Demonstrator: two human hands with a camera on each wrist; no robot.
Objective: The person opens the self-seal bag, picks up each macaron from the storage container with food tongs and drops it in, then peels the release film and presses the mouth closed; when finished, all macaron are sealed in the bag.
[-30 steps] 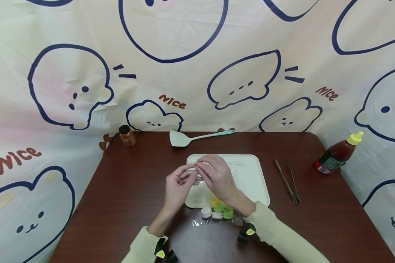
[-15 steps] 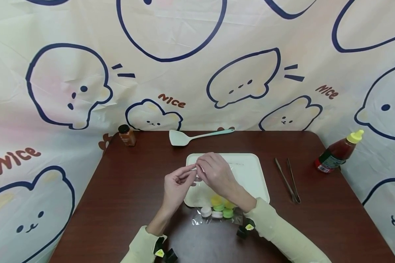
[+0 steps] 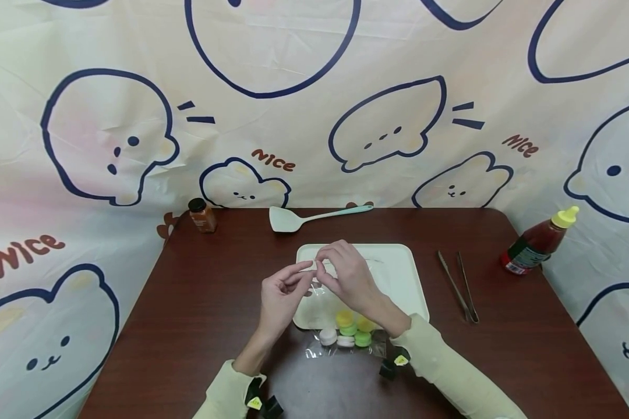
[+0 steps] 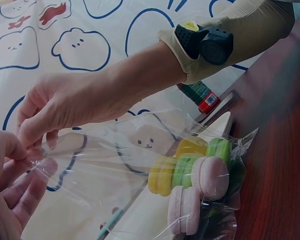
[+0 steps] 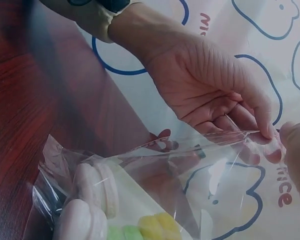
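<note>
so, closest in, the left sleeve (image 3: 222, 391) and the right sleeve (image 3: 458, 381) enter from the bottom of the head view, pale yellow, with black devices (image 3: 271, 407) at the cuffs. just past them, yellow, green and whitish macarons (image 3: 363, 339) sit bunched in the low end of a clear bag (image 4: 90, 165), in front of the near edge of a cream tray (image 3: 398, 279); whether the bag touches the table (image 3: 199, 320) i can't tell. the bag's film runs up from there to the fingers. the left hand (image 3: 282, 297) pinches its upper edge between thumb and fingers. the right hand (image 3: 348, 276) is above the tray, its fingers bent and its tips just beside the left ones at that edge; whether they grip the film i can't tell.

to the right of the tray lie metal tongs (image 3: 454, 289), joined end toward the person. beyond them, near the right edge, a red sauce bottle (image 3: 533, 247) stands with a yellow cap. along the far edge are a pale green spatula (image 3: 288, 220), handle to the right, and a small black-lidded jar (image 3: 204, 220) at the left corner. behind everything hangs a cloth (image 3: 293, 128) with outlined cartoon animals and "nice" lettering.
</note>
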